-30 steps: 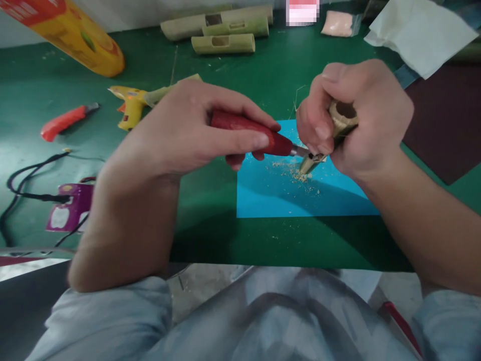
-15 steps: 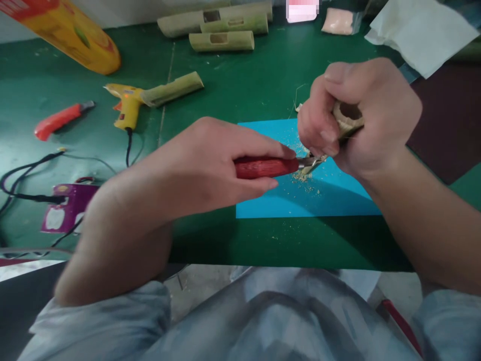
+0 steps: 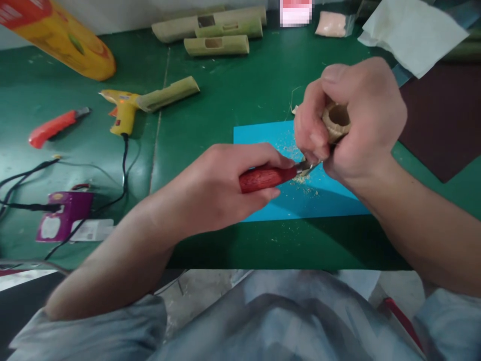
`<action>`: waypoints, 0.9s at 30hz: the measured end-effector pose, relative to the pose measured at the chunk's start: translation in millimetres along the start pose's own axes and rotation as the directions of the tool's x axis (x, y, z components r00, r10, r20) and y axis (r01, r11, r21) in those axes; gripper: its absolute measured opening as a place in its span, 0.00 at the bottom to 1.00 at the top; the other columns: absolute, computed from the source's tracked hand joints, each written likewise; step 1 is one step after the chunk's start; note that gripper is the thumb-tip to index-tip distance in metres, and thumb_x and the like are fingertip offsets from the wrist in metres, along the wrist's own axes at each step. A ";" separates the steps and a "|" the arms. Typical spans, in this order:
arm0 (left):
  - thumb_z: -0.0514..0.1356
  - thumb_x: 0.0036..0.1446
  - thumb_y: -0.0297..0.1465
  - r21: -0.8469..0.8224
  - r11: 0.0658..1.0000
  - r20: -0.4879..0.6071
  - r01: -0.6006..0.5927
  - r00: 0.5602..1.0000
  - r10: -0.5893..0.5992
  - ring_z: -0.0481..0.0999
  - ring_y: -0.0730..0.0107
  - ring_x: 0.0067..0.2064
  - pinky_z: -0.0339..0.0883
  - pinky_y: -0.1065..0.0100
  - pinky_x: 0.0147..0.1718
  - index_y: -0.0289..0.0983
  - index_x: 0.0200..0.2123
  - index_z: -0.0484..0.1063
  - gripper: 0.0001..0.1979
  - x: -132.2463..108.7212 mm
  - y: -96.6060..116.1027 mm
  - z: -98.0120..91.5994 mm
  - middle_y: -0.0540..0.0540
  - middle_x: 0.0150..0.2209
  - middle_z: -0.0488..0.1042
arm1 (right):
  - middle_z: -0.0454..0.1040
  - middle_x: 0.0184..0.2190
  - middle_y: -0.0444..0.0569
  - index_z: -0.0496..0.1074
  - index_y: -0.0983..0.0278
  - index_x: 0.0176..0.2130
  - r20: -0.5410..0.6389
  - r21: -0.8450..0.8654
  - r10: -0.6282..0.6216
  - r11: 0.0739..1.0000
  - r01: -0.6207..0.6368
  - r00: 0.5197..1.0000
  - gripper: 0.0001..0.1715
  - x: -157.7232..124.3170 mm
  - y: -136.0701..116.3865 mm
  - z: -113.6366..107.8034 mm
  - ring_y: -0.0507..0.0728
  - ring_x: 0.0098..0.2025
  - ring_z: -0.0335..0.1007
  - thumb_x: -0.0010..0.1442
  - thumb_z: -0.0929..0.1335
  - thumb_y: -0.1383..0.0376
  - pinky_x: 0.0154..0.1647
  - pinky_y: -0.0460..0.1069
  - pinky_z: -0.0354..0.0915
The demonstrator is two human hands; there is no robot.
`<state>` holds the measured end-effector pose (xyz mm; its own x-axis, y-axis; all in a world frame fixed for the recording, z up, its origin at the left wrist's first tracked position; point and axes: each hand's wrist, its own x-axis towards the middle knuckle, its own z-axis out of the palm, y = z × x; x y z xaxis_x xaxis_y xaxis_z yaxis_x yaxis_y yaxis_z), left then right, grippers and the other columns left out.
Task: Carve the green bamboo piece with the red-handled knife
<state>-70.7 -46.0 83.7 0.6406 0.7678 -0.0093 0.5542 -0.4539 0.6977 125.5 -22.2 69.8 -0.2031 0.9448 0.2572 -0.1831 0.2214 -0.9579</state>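
Observation:
My left hand (image 3: 229, 180) is closed round the red wooden handle of a carving knife (image 3: 267, 179), whose short metal blade points right. In my right hand (image 3: 368, 115) I grip a bamboo tube (image 3: 337, 123), its hollow end facing up towards me. The blade meets the bamboo just below my right fingers; the exact contact is partly hidden by them. Under both hands lies a blue sheet (image 3: 270, 208), sprinkled with pale shavings (image 3: 302, 180).
On the green table (image 3: 210, 113) at left lie a yellow glue gun (image 3: 126, 113) against a split bamboo piece (image 3: 171, 95), a red utility knife (image 3: 56, 128), and a purple box (image 3: 65, 215) with cables. Notched bamboo tubes (image 3: 218, 45) sit at the back; white tissue (image 3: 411, 35) lies back right.
My left hand and the carving knife's handle have dropped lower, so the tool slants up more towards the bamboo. The bamboo tube has tilted a little, showing more of its hollow end.

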 end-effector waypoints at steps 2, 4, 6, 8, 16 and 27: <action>0.64 0.64 0.36 -0.027 1.000 -0.024 -0.007 1.000 0.006 0.86 0.61 0.47 0.80 0.67 0.42 0.46 0.49 0.80 0.11 -1.9 -3.7 6.4 0.49 0.47 0.86 | 0.55 0.10 0.46 0.61 0.55 0.11 -0.024 -0.015 0.018 1.000 -0.019 1.000 0.36 0.1 -1.1 1.2 0.56 0.17 0.56 0.69 0.58 0.69 0.22 0.53 0.55; 0.64 0.64 0.34 -0.067 0.998 -0.048 -0.003 0.999 0.000 0.86 0.60 0.48 0.81 0.65 0.45 0.46 0.50 0.79 0.12 -3.7 -6.9 13.1 0.49 0.49 0.85 | 0.53 0.09 0.46 0.59 0.55 0.10 -0.107 -0.002 0.009 1.000 -0.009 0.994 0.36 -0.6 -2.0 2.5 0.56 0.16 0.53 0.69 0.60 0.68 0.21 0.54 0.53; 0.65 0.63 0.33 -0.103 0.995 -0.076 0.005 0.997 -0.013 0.86 0.60 0.49 0.81 0.64 0.48 0.45 0.51 0.78 0.13 -5.1 -8.6 19.1 0.49 0.50 0.85 | 0.53 0.09 0.46 0.58 0.55 0.10 -0.142 0.000 0.010 1.000 -0.010 0.990 0.37 -1.7 -2.6 3.4 0.56 0.16 0.53 0.69 0.59 0.69 0.21 0.54 0.53; 0.65 0.62 0.33 -0.099 0.995 -0.095 0.019 0.995 -0.029 0.85 0.60 0.50 0.80 0.63 0.50 0.44 0.51 0.78 0.14 -6.4 -8.1 24.3 0.48 0.51 0.85 | 0.55 0.11 0.46 0.59 0.55 0.11 -0.125 -0.007 0.026 1.000 -0.027 0.992 0.36 -2.4 -2.6 3.5 0.57 0.17 0.54 0.69 0.59 0.69 0.22 0.54 0.55; 0.60 0.67 0.32 -0.076 0.994 -0.150 0.073 0.985 -0.084 0.83 0.58 0.56 0.79 0.59 0.54 0.41 0.56 0.74 0.15 -15.0 8.5 44.7 0.43 0.56 0.82 | 0.52 0.11 0.45 0.60 0.55 0.13 -0.141 0.010 0.081 0.997 -0.080 0.987 0.32 1.1 -0.3 -1.2 0.57 0.16 0.53 0.67 0.59 0.67 0.23 0.53 0.57; 0.65 0.65 0.35 -0.322 0.938 -0.130 0.126 0.976 -0.175 0.82 0.62 0.48 0.76 0.64 0.45 0.40 0.53 0.78 0.14 -13.7 -4.7 38.6 0.46 0.53 0.83 | 0.53 0.11 0.48 0.56 0.53 0.11 -0.145 -0.107 0.094 0.988 -0.110 0.985 0.29 2.6 -5.3 -3.5 0.58 0.16 0.53 0.62 0.61 0.66 0.20 0.55 0.55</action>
<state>-61.6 -71.8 52.9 0.4588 0.8877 -0.0382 0.4294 -0.1838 0.8842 129.4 -20.0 75.1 -0.0778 0.9864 0.1447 -0.0551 0.1407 -0.9885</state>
